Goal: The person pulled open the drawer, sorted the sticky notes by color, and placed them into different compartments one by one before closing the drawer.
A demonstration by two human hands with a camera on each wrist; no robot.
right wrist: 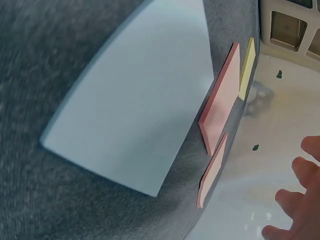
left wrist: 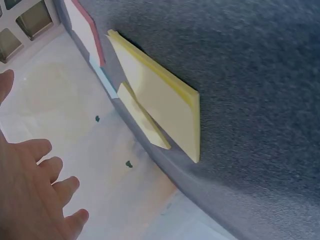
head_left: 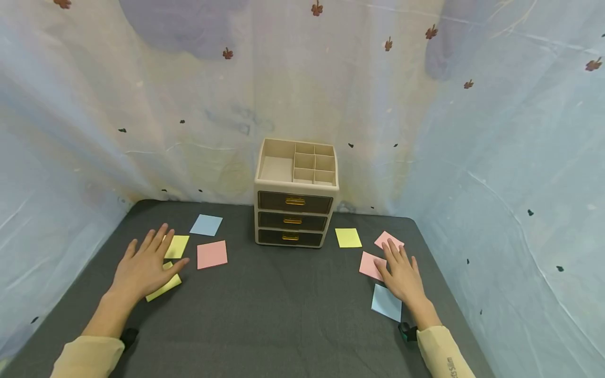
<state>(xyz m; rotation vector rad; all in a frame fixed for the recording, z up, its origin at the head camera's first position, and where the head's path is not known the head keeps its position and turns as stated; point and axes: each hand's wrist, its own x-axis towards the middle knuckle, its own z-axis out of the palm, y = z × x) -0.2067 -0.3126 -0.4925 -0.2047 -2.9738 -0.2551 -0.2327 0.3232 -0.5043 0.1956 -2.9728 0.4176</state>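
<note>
- Unit (head_left: 296,194) in cream is placed at the back middle of the grey table (head_left: 293,315), before a pale curtain (head_left: 189,105).
- Three dark drawers (head_left: 274,202), each fitted with a gold handle (head_left: 295,201), are seen closed; its top is divided into one large compartment at left and six small ones at right.
- Left hand (head_left: 145,268) is held above the left notes, palm down, its fingers extended and spread, nothing grasped; in the left wrist view it is seen apart from them.
- Far yellow note (head_left: 177,248) and near yellow note (head_left: 171,286) are partly covered by that hand in the head view.
- Left pink note (head_left: 211,255) is laid to the right of the far yellow one, with the left blue note (head_left: 206,224) behind it.
- Right hand (head_left: 403,275) is held over the right notes, its fingers loosely extended and released, nothing grasped; in the right wrist view a gap is shown between its fingertips and the notes.
- Far pink note (head_left: 385,236) and near pink note (head_left: 369,266) are partly hidden by its fingers and thumb in the head view.
- Right blue note (head_left: 386,303) is set nearer the person, beside the right wrist; right yellow note (head_left: 348,238) is set near the unit.
- Both forearms are covered by cream sleeves (head_left: 90,357).
</note>
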